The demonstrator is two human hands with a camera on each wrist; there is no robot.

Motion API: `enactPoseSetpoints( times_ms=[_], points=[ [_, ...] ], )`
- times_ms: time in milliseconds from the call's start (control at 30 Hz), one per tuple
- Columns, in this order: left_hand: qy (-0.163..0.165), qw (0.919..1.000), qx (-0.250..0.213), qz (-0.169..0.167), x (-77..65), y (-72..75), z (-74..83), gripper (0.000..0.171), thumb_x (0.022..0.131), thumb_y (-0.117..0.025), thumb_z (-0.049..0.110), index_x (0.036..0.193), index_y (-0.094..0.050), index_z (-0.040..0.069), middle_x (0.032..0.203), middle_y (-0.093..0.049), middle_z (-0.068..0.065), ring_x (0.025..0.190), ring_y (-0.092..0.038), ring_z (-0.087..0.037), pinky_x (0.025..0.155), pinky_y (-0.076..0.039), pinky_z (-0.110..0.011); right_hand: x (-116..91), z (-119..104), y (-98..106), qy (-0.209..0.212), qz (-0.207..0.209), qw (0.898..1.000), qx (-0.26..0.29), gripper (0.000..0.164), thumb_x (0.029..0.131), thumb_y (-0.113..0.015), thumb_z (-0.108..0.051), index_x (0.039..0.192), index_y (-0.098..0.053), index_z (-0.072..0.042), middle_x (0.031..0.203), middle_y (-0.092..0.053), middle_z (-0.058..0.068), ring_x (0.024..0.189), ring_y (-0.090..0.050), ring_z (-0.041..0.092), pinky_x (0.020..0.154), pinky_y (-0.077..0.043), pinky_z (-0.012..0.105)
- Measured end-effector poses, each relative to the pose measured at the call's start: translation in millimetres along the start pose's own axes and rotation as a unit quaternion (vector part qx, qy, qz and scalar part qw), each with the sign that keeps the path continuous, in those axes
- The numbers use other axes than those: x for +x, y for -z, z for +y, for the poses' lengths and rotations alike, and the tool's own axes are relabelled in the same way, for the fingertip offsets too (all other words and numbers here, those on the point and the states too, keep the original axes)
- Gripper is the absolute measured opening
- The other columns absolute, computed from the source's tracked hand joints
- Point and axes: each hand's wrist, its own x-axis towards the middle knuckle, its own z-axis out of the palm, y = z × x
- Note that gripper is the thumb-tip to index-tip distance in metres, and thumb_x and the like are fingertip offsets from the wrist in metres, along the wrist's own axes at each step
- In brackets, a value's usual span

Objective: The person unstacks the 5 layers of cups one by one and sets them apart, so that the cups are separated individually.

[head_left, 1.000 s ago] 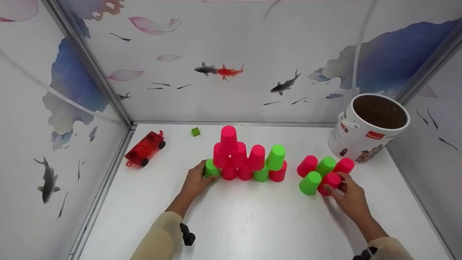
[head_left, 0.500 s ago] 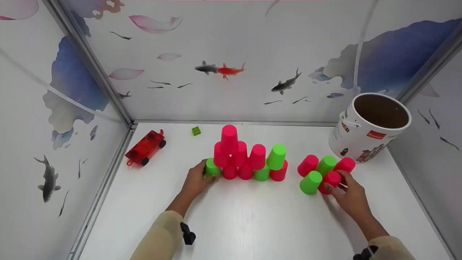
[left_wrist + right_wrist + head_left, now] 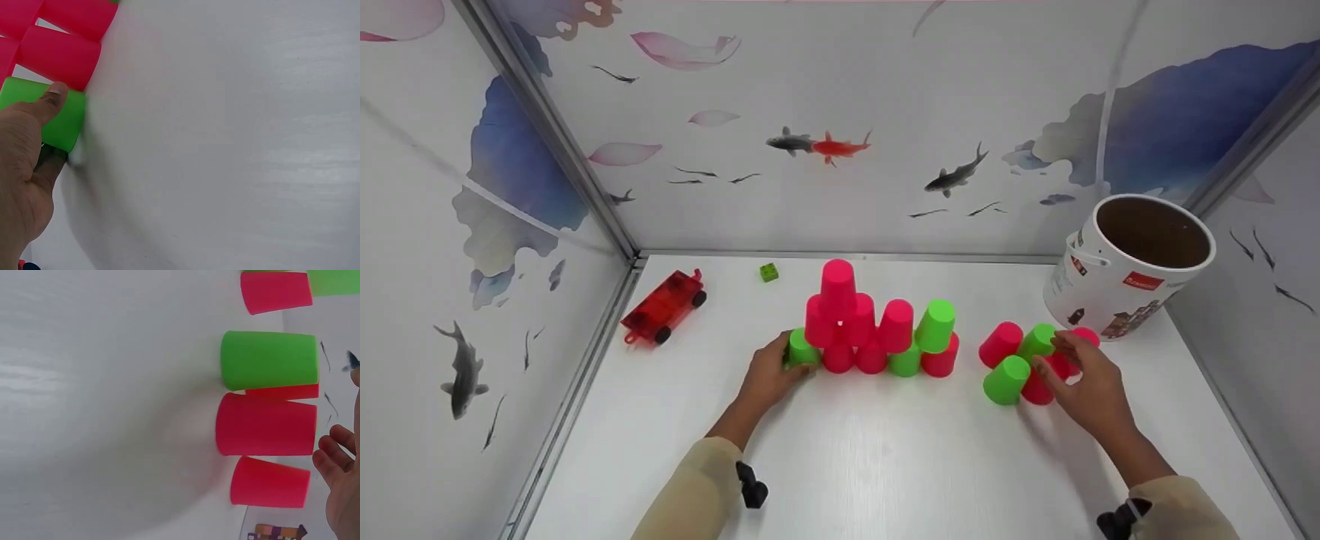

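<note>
My left hand [image 3: 767, 375] holds an upside-down green cup [image 3: 802, 349] at the left end of a stacked cup wall; its thumb lies along the cup's side in the left wrist view. To the right of that cup stand pink and green cups in tiers, with one pink cup [image 3: 838, 289] on top. Over on the right, my right hand [image 3: 1093, 386] hovers over a group of cups, fingers loosely bent. In the right wrist view its fingertips are apart from the nearest pink cup [image 3: 267, 424]. Beside that cup is a green cup [image 3: 270, 360].
A white bucket [image 3: 1069, 289] stands at the back right, behind the cup group. On the back left are a red toy wagon [image 3: 664, 307] and a small green block [image 3: 768, 272]. Printed panels wall in the white table [image 3: 885, 450] at the back and sides.
My right hand has come off the front pink cup and risen above it, fingertips shifting slightly back. The left hand and the cups have stayed put.
</note>
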Motion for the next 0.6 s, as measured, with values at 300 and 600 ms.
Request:
enactPoseSetpoints(
  times_ms=[300, 600],
  points=[
    [-0.003, 0.9999, -0.01, 0.001, -0.7, 0.7, 1.0, 0.065, 0.098, -0.085, 0.028, 0.156, -0.059, 0.016, 0.15, -0.069, -0.006, 0.141, -0.062, -0.029, 0.124, -0.051, -0.052, 36, -53, -6, 0.066, 0.002, 0.997, 0.037, 0.06, 0.101, -0.083, -0.021, 0.152, -0.057, -0.003, 0.144, -0.07, 0.02, 0.135, -0.07, 0.044, 0.105, -0.036, -0.001],
    [-0.02, 0.9998, -0.008, 0.002, -0.5, 0.7, -1.0, 0.066, 0.098, -0.086, 0.024, 0.157, -0.058, 0.014, 0.15, -0.07, -0.009, 0.142, -0.064, -0.031, 0.123, -0.052, -0.053, 67, -118, -32, 0.16, 0.0, 0.984, 0.076, 0.062, 0.098, -0.085, -0.016, 0.152, -0.06, -0.001, 0.144, -0.071, 0.018, 0.133, -0.071, 0.038, 0.112, -0.059, 0.054]
  ],
)
